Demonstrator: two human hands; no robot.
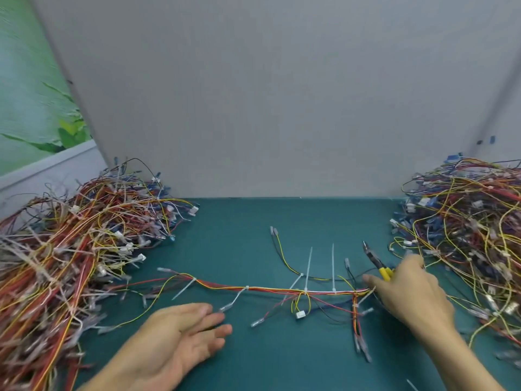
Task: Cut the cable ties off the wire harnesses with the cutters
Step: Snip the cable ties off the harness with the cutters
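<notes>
The long red-and-yellow wire harness (267,289) lies stretched across the teal table (239,221), white plastic cable ties (333,266) sticking out of it. At its right end the right hand (408,292) curls round the yellow-handled cutters (376,259); the left hand (180,331) lies spread, holding nothing, just below the harness

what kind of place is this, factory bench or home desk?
Most likely a factory rework bench, not a home desk: a big left pile and right pile of wire harnesses, a green mat boxed in by grey panels, and one harness laid out while the right hand holds cutters.
</notes>
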